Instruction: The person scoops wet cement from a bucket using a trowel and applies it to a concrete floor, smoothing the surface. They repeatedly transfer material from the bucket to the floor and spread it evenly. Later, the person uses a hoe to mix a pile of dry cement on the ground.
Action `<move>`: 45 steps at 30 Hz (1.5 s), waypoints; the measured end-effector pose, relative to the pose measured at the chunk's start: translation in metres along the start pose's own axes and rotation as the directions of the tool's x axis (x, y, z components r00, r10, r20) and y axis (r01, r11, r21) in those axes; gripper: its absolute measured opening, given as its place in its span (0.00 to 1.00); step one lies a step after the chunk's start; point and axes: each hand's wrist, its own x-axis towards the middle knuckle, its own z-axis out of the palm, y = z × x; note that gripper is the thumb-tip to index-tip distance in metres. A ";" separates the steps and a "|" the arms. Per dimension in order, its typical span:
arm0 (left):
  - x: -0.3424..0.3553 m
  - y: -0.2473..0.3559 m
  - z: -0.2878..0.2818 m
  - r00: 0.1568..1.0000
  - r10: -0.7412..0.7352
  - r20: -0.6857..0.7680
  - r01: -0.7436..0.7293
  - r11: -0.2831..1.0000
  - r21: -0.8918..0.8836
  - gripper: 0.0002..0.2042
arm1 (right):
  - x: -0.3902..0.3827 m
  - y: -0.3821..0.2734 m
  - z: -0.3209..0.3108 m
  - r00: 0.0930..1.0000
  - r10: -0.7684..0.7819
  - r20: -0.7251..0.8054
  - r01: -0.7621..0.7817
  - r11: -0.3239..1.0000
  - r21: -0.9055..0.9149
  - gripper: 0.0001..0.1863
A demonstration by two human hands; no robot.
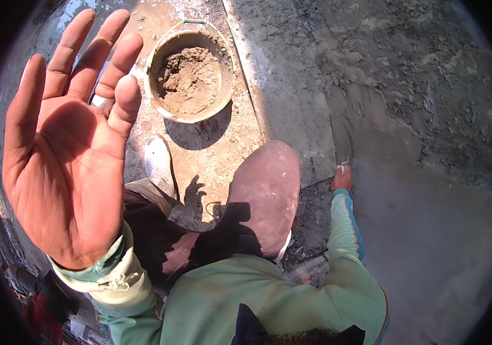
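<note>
The left hand [70,167] is raised, palm showing, fingers released and holding nothing, with a silver ring [101,103] on one finger. Just right of it stands a round, pale bucket [226,75] of lumpy brown mortar [191,75]. The right hand [343,179] grasps a grey, narrow-bladed trowel [341,142] extending ahead of it; smooth grey cement [424,224] spreads to its right.

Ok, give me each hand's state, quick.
Left hand: open, palm showing, holding nothing.
Right hand: closed, apparently on the handle of a trowel.
</note>
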 end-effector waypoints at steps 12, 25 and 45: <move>0.016 -0.017 -0.002 1.000 -0.022 -0.004 0.021 0.997 -0.071 0.26 | 0.047 -0.062 -0.019 0.996 -0.018 -0.091 0.027 0.994 0.103 0.19; 0.004 0.010 -0.018 0.993 0.113 -0.025 -0.115 0.964 -0.238 0.26 | 0.000 -0.105 -0.148 0.993 -0.076 -0.089 0.117 0.717 0.687 0.13; 0.014 0.017 -0.020 0.933 0.233 -0.275 -0.293 0.935 -0.202 0.20 | -0.099 -0.488 0.040 0.246 -0.701 0.669 0.865 0.470 0.175 0.20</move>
